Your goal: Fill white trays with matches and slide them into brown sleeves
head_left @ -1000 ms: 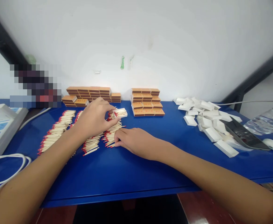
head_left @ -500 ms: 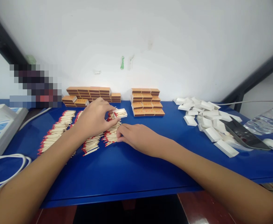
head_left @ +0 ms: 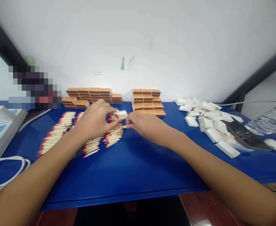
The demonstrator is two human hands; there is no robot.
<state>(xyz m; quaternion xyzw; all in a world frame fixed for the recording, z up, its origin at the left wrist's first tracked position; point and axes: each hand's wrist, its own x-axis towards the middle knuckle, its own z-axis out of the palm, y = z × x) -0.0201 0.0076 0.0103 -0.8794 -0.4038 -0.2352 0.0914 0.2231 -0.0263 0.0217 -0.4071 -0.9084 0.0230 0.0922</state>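
Note:
My left hand [head_left: 98,118] grips a small white matchbox tray [head_left: 124,116] by its left end, thumb below and fingers above. Pale matchsticks lie inside the tray. Just to the right, my right hand [head_left: 145,126] pinches matches [head_left: 124,126] by their pale ends, red heads pointing left, close below the tray. Beneath both hands spreads a row of loose red-headed matches [head_left: 113,137]. Another row [head_left: 93,147] lies beside it, partly under my left wrist, and a longer row [head_left: 57,133] stretches left of my forearm.
Orange-brown matchboxes are stacked against the wall, one stack [head_left: 88,94] at left and another [head_left: 148,103] at centre. At right lies a heap of white trays [head_left: 206,116], with a dark phone [head_left: 246,133], a white mouse [head_left: 275,145] and a plastic bottle [head_left: 267,121]. A power strip [head_left: 3,128] sits far left.
My right hand has risen from the match row and moved slightly right, lifting matches up near the tray. My left hand holds the tray in about the same place.

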